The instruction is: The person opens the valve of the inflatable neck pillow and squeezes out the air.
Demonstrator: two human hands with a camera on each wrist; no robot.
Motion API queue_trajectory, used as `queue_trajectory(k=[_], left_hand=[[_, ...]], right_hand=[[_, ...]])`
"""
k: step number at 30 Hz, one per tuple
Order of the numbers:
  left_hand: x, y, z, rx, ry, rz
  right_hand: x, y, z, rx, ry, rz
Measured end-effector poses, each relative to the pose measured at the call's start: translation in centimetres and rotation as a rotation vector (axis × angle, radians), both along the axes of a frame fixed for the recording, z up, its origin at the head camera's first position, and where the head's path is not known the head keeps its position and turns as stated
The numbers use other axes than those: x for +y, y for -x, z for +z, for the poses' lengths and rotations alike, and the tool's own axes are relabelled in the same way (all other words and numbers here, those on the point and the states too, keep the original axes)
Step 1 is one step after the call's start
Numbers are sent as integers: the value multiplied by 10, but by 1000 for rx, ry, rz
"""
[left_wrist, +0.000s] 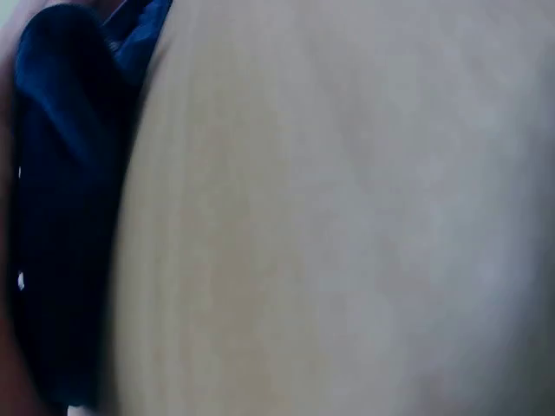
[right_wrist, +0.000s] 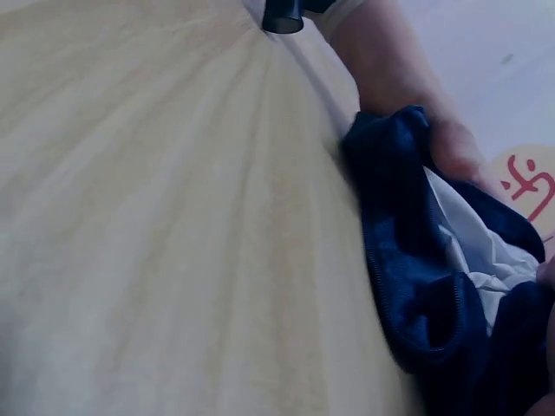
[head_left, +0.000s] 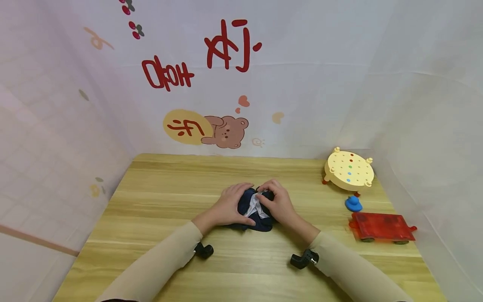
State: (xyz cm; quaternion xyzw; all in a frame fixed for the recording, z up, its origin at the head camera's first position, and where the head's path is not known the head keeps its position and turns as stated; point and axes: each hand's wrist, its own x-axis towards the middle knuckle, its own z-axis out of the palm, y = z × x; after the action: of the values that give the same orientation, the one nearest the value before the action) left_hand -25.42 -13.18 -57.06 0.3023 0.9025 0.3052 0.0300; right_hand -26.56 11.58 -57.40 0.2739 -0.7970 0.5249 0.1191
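Note:
A dark blue zippered fabric pouch [head_left: 263,225] sits on the table in front of me, its mouth open and crumpled white lining [head_left: 255,206] showing. My left hand [head_left: 231,204] holds the pouch around its left side, thumb on the near part and fingers at the far edge. At the upper right of the opening, my right hand [head_left: 278,202] pinches the edge with thumb and fingers; what exactly lies between them is too small to tell. The zipper teeth run along the rim of the pouch [right_wrist: 403,251] in the right wrist view. Only its dark side appears in the left wrist view.
At the table's right lie a red toy cart [head_left: 383,227] on wheels, a blue rubber duck [head_left: 353,204] and a cream round toy [head_left: 349,170] with pegs and coloured dots. White printed cloth walls [head_left: 302,84] stand around the wooden table [head_left: 170,176].

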Motion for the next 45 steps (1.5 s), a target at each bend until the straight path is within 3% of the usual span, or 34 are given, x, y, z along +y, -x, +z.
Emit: queue_trajectory(k=[7, 17, 27, 35, 42, 45], left_hand=[[12, 4, -10, 82, 63, 60], [16, 14, -9, 83, 68, -7], [17, 14, -6, 92, 63, -10], [15, 13, -5, 32, 43, -2], [1, 5, 7, -12, -7, -7], [-13, -2, 14, -74, -81, 54]], right_hand=[[-5, -3, -3, -6, -19, 16], [-4, -3, -6, -77, -36, 28], [-5, -2, -8, -35, -41, 26], [-5, -3, -10, -32, -26, 25], [13, -6, -8, 64, -67, 85], [30, -4, -3, 75, -109, 22]])
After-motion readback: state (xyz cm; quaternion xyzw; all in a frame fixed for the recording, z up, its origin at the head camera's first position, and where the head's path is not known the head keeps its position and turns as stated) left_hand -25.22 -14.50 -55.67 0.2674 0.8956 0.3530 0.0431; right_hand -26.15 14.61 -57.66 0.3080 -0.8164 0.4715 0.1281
